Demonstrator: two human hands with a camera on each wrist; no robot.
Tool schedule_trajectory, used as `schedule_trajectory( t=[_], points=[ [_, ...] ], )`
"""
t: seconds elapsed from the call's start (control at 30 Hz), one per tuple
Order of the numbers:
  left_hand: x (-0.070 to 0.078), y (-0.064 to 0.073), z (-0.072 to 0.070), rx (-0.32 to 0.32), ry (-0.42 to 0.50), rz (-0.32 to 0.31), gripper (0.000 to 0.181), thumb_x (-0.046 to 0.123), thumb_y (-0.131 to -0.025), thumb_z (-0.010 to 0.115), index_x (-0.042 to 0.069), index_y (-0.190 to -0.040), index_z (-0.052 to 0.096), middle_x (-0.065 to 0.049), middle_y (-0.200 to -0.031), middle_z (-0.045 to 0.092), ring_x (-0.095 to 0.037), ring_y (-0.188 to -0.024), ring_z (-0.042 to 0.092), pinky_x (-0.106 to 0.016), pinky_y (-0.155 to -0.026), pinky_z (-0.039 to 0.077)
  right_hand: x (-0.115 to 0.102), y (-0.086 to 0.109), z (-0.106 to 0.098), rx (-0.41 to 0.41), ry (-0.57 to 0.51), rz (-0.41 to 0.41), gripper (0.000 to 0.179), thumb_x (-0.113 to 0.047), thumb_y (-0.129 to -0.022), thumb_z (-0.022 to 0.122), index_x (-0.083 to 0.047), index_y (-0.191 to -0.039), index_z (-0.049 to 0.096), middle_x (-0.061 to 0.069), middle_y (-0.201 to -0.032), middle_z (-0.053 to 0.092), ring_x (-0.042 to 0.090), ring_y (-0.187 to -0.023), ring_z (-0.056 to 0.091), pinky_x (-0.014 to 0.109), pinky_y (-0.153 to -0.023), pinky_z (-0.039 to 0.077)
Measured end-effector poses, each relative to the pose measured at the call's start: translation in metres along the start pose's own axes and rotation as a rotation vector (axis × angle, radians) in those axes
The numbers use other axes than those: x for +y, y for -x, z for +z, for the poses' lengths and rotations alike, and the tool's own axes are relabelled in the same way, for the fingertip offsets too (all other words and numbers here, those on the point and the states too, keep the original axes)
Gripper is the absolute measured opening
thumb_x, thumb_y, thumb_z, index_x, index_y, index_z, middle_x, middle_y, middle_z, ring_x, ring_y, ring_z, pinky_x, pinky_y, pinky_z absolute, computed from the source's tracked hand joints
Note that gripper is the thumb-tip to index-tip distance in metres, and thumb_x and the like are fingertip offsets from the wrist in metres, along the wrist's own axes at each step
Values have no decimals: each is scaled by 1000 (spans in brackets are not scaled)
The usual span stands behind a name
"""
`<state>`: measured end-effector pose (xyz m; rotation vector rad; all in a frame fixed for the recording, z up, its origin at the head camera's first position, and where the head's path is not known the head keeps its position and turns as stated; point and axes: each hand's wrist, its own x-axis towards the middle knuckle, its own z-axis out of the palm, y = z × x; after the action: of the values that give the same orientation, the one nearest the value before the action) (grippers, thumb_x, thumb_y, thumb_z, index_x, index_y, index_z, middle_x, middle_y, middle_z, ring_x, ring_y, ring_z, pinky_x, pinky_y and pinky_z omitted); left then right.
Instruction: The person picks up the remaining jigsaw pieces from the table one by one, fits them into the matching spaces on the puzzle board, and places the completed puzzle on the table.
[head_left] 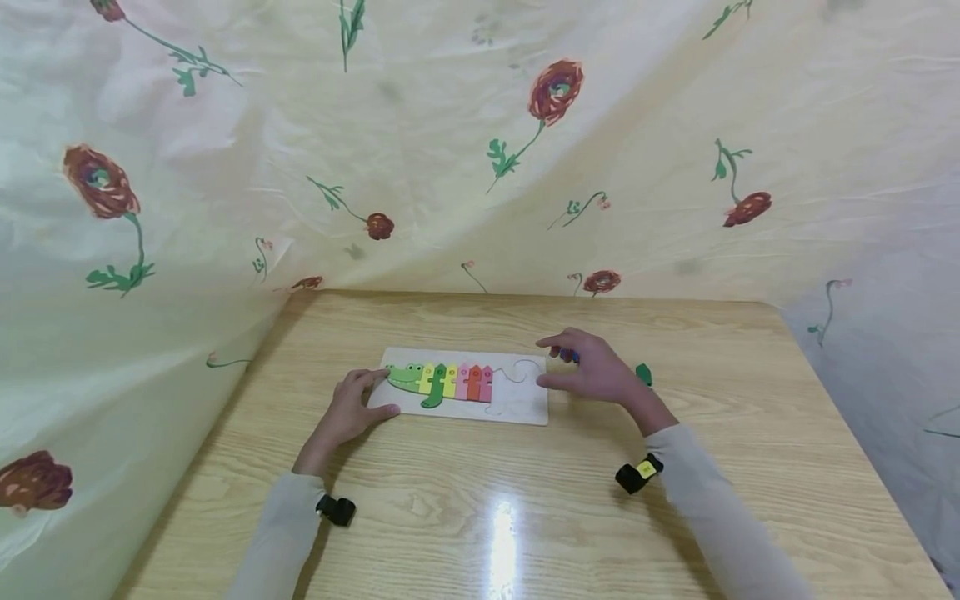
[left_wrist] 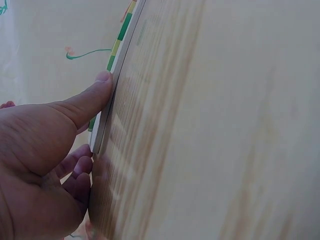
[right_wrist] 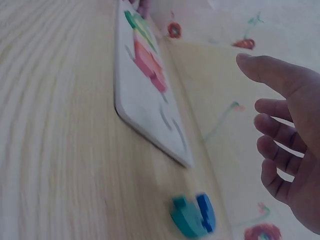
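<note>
White, the puzzle board (head_left: 519,402) is touched by the left hand (head_left: 352,408), thumb and fingers spread; near the loosely spread right hand (head_left: 595,367), a blue piece (right_wrist: 206,211) and a green piece (right_wrist: 187,220) are seen.

In the head view, the right hand (head_left: 596,371) covers a good part of the blue piece (head_left: 570,357), so its outline cannot be told there. The green piece (head_left: 644,374) is partly hidden behind the wrist. Small marks on the coloured segments (head_left: 473,384) are too tiny for reading. The bottom edge cuts both sleeves (head_left: 276,533) and the near side of the table (head_left: 420,542). In the left wrist view the board (left_wrist: 106,117) is seen nearly edge-on — its face is mostly hidden, and the top border cuts it. In the right wrist view both loose pieces are blurred, and the right border cuts the hand.
</note>
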<state>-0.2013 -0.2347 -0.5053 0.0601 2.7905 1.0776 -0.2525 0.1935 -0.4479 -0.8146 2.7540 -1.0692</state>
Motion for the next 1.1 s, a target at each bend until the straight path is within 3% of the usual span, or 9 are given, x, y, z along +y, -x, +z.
schedule_trajectory(
  t=[0.2, 0.47, 1.1],
  points=[
    [-2, 2, 0, -4, 10, -12, 75, 31, -89, 82, 13, -153, 47, -23, -153, 36, -43, -136, 33, -63, -111, 34, 15, 18, -23, 54, 26, -24, 60, -35, -85, 85, -9, -135, 66, 13, -106, 65, 32, -91, 59, 33, -67, 48],
    [-5, 1, 1, -10, 13, -21, 76, 36, -89, 80, 14, -154, 46, -22, -154, 35, -43, -137, 32, -64, -111, 33, 39, 43, -45, 87, 59, 30, 60, -35, -86, 84, -10, -137, 64, 9, -107, 63, 31, -91, 59, 34, -70, 50],
    [-4, -1, 0, -5, 17, 4, 75, 31, -88, 82, 14, -153, 47, -23, -153, 36, -44, -137, 33, -64, -110, 34, 95, 89, -67, 91, 70, 163, 70, -37, -86, 84, -9, -144, 58, 13, -116, 62, 28, -97, 57, 33, -72, 48]
  ],
)
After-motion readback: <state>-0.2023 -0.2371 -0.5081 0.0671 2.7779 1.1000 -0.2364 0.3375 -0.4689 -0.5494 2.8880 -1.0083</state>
